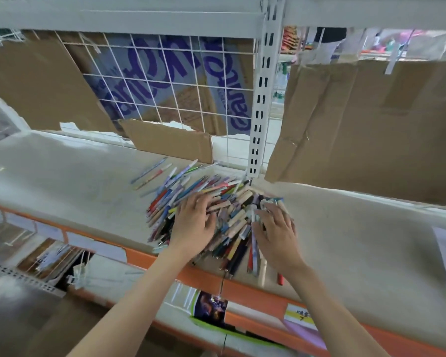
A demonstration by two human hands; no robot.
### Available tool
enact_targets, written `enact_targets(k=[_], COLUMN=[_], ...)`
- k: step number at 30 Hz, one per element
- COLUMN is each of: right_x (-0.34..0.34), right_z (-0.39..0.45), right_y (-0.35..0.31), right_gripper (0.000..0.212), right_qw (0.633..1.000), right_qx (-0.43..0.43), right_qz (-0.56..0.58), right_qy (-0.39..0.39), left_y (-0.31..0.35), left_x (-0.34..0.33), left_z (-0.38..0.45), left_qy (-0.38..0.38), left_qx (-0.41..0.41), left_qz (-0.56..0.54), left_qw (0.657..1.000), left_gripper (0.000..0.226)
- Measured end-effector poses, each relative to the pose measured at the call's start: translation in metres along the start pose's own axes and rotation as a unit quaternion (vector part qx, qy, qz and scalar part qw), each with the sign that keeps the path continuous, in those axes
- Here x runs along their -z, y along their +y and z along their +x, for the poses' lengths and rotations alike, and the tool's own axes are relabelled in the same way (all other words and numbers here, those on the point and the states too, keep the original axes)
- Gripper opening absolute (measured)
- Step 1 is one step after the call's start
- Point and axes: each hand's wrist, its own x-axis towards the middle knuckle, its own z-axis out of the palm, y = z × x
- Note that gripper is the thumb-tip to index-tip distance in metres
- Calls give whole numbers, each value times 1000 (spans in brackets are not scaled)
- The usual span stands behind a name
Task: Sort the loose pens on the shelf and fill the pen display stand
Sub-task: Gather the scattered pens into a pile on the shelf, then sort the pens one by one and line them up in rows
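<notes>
Many mixed-colour pens (216, 215) lie heaped near the shelf (345, 240) front edge, under the flat-fingered left hand (193, 222) and right hand (276, 233).

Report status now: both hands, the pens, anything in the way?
Left hand flat on pen pile, no grip. Right hand fingers among pens, grip unclear. Display stand not in view. Several pens overhang the shelf edge.

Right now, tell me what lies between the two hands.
In the head view, only the pen pile fills the gap between the left hand and the right hand; no bare shelf shows there.
</notes>
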Motion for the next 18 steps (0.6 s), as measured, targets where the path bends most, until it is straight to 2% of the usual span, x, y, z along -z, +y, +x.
enact_targets(k=[5, 11, 14, 18], right_x=[-2, 21, 27, 24], right_z=[7, -13, -27, -42], right_y=[8, 20, 29, 36], right_gripper=[39, 25, 20, 16], right_qw=[999, 986, 976, 960], right_qx=[6, -35, -90, -169], right_qz=[26, 142, 171, 203], right_qy=[-34, 78, 105, 89], left_y=[-15, -9, 14, 51], left_x=[-6, -3, -5, -21], left_z=[9, -2, -12, -20], left_qy=[-28, 19, 32, 8], left_qx=[-14, -38, -70, -123], left_qz=[30, 10, 13, 13], left_qw=[999, 999, 997, 992], left_gripper=[27, 25, 16, 15])
